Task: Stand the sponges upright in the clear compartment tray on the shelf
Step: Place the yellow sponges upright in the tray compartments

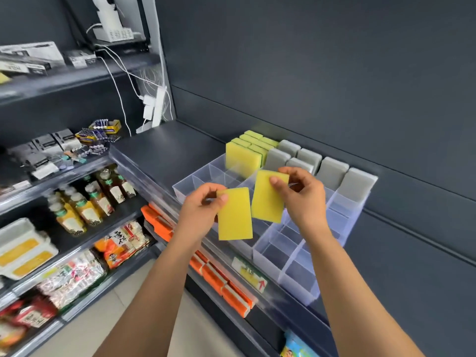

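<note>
My left hand (199,210) pinches the top of a yellow sponge (235,215), which hangs upright in front of the clear compartment tray (304,276). My right hand (300,195) pinches a second yellow sponge (268,197) by its top corner, just above the tray's middle compartments. Several yellow-green sponges (243,157) stand upright in the tray's far left compartments. Several grey sponges (332,170) stand upright along its far row. The near compartments hold nothing.
The tray sits on a dark shelf (164,148) against a dark back wall. Orange packs (224,284) line the shelf below. To the left are shelves with bottles (85,202), snack bags, batteries and white cables.
</note>
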